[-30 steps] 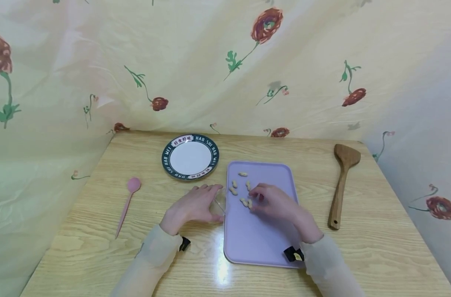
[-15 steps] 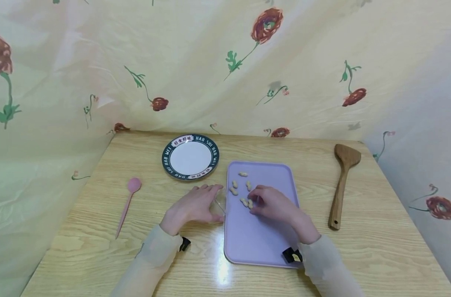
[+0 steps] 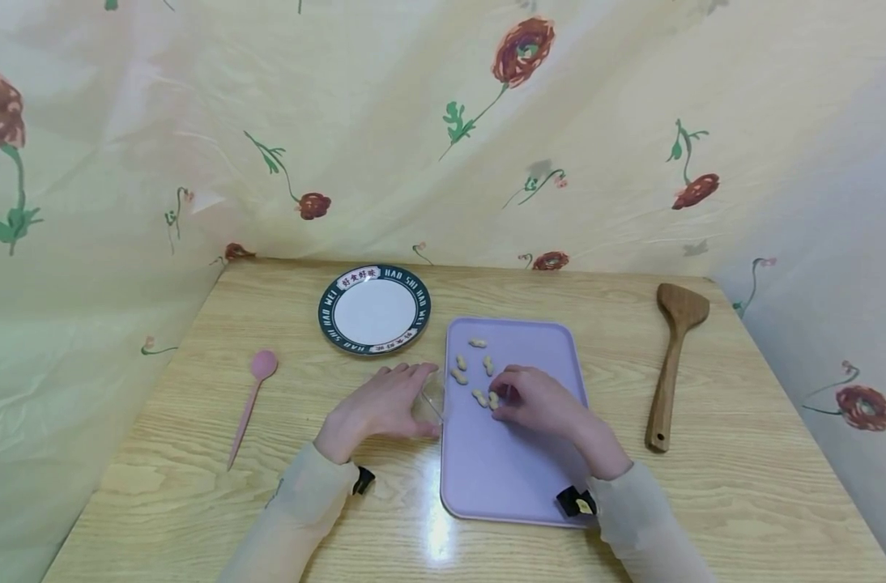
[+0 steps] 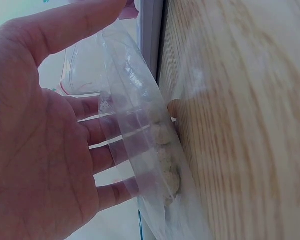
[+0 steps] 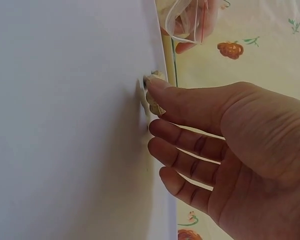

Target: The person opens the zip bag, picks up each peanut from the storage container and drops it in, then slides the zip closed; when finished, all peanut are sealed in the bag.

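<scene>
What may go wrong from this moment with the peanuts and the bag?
The peanut at the right hand could slip and roll along the tray. The bag in the left hand looks thin, so it may collapse and be hard to fill.

At centre frame we count six peanuts (image 3: 477, 342), one lilac tray (image 3: 487, 470), one left hand (image 3: 385, 402) and one right hand (image 3: 541, 401); upper centre, one plate (image 3: 375, 311); at left, one pink spoon (image 3: 263, 363); at right, one wooden spatula (image 3: 671, 356); mid-frame from the left wrist, one clear bag (image 4: 127, 70), its contents (image 4: 167, 170) too hazy to number
</scene>
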`<move>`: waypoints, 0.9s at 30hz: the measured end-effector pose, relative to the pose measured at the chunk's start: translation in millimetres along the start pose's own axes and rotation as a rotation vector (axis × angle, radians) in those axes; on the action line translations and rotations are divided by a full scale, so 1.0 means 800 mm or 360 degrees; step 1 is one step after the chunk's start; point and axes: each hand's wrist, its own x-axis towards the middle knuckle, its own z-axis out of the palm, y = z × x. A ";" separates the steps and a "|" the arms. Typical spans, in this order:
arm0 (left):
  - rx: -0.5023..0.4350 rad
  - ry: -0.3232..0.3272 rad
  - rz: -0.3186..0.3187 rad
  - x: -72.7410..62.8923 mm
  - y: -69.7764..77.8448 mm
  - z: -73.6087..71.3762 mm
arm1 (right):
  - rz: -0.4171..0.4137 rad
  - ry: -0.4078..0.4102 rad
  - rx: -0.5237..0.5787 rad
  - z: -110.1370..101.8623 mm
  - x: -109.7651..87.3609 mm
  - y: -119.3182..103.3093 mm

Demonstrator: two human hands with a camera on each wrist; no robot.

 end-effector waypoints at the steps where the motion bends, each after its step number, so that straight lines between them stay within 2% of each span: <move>1: -0.0003 0.0000 0.0002 0.000 0.000 0.001 | -0.0003 0.0002 -0.0001 0.000 0.000 0.000; 8: 0.0000 -0.0010 -0.0009 0.000 -0.001 0.001 | -0.0041 0.0050 0.0047 -0.007 -0.001 -0.004; 16: 0.0004 -0.0013 -0.0002 0.000 -0.001 0.000 | -0.0172 0.0124 0.0079 -0.021 0.006 -0.016; 23: 0.0001 -0.0015 0.0003 -0.001 0.000 -0.001 | -0.0151 0.0118 0.0085 -0.023 0.018 -0.038; 27: 0.0004 -0.0016 0.0010 0.000 0.000 -0.001 | -0.0185 0.0103 0.0096 -0.021 0.026 -0.053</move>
